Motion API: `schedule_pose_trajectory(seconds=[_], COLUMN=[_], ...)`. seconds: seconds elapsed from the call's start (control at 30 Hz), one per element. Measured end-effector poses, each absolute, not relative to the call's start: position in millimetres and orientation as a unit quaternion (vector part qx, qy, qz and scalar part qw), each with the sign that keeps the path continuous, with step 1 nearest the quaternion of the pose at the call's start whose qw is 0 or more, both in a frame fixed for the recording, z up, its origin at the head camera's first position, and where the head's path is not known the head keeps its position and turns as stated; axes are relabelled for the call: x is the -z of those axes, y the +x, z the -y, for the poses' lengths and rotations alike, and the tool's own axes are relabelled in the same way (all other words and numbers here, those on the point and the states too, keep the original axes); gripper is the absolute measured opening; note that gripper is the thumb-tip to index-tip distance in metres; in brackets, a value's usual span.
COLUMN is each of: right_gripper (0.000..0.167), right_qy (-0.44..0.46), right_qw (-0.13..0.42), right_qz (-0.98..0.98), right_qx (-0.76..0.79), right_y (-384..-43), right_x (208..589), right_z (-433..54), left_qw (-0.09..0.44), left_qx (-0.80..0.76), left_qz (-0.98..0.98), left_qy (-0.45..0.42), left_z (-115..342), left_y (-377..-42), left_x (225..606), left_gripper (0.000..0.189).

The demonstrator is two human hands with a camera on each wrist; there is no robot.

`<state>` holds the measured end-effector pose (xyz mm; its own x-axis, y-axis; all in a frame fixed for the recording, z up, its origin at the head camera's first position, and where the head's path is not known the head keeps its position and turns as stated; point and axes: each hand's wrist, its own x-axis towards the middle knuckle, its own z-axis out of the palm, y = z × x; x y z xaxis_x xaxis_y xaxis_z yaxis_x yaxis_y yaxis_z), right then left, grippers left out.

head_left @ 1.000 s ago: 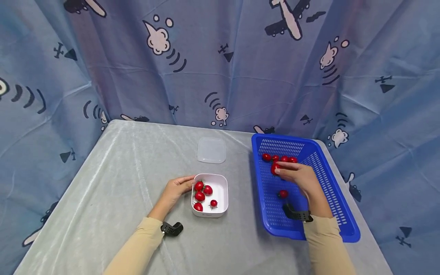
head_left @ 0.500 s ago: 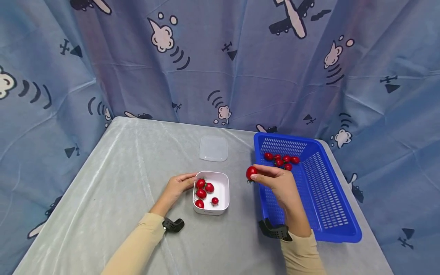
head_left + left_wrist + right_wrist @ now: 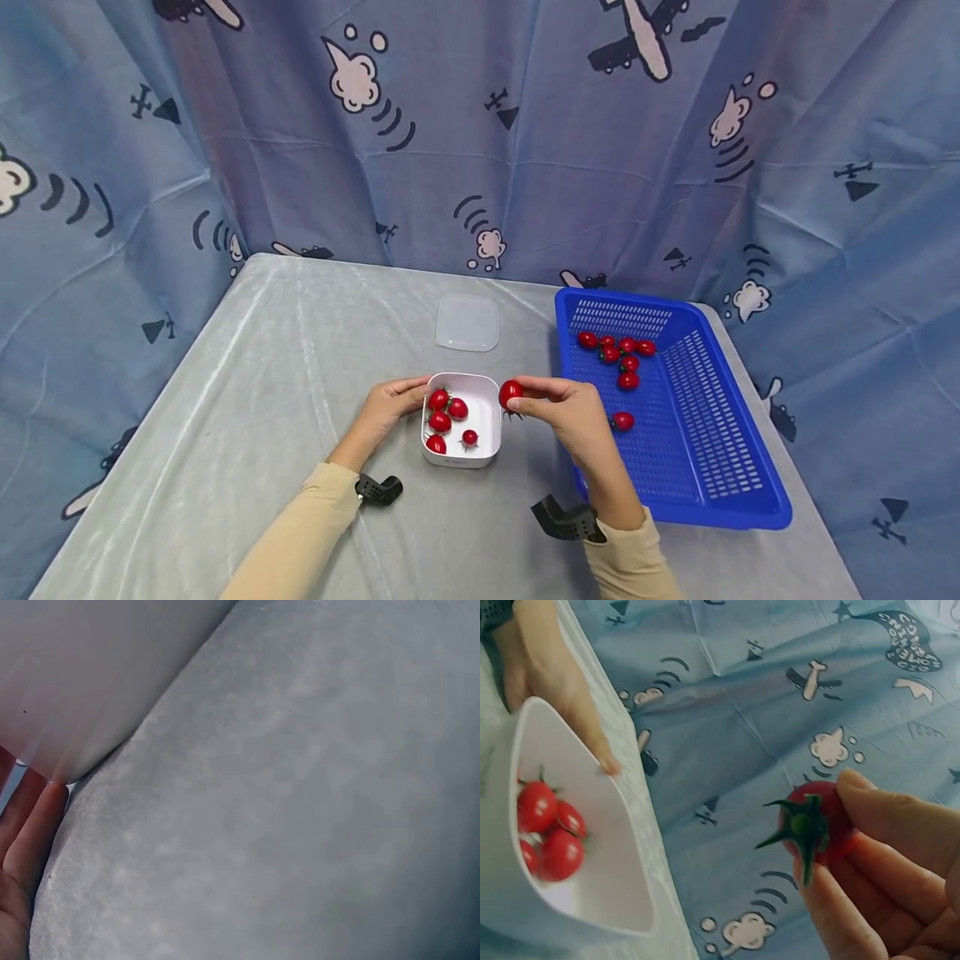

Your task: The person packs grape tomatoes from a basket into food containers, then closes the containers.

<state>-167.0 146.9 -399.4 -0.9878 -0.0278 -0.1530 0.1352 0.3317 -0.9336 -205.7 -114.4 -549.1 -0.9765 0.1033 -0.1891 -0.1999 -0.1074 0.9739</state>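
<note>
In the head view my right hand [image 3: 562, 412] pinches a cherry tomato [image 3: 512, 394] between thumb and fingertips, at the right rim of a white square box [image 3: 487, 417]. Close up in the right wrist view, the held tomato's green stem points away from the palm. My left hand [image 3: 386, 412] rests against the box's left side, its fingers fairly straight along the outer wall; the left wrist view shows those fingers [image 3: 37, 825] touching the wall. Several cherry tomatoes [image 3: 440, 422] lie in the box, most along its left side.
At the right stands a blue perforated basket [image 3: 567, 417] holding several more cherry tomatoes [image 3: 628, 381], most toward its far end. A translucent lid [image 3: 467, 323] lies behind the box on the grey-covered table [image 3: 225, 433]. A patterned blue curtain [image 3: 435, 167] hangs behind the table.
My right hand has lifted a cherry tomato out of the blue basket and carried it left to the box's right rim. My left hand has stayed at the box.
</note>
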Motion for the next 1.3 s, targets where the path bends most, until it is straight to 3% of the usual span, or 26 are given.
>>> schedule_pose_trajectory(seconds=[0.4,0.87,1.3], right_gripper=[0.032,0.028,0.028], right_qy=[0.009,0.01,-0.056], right_qw=[0.102,0.081,0.079], right_qz=[-0.808,-0.851,-0.892], right_qx=[0.58,0.519,0.441], right_y=[-163.2,-180.7,-180.3], right_x=[422.1,458.0,472.9], right_z=[-120.6,-97.8,-90.1], left_qw=[0.099,0.099,0.096], left_qx=[-0.739,-0.74,-0.744], left_qz=[-0.666,-0.664,-0.66], left_qy=[-0.026,-0.029,-0.034], left_z=[113.9,115.1,113.6], left_y=[-207.7,-208.7,-205.6], left_x=[544.9,546.0,550.6], left_gripper=[0.041,0.041,0.04])
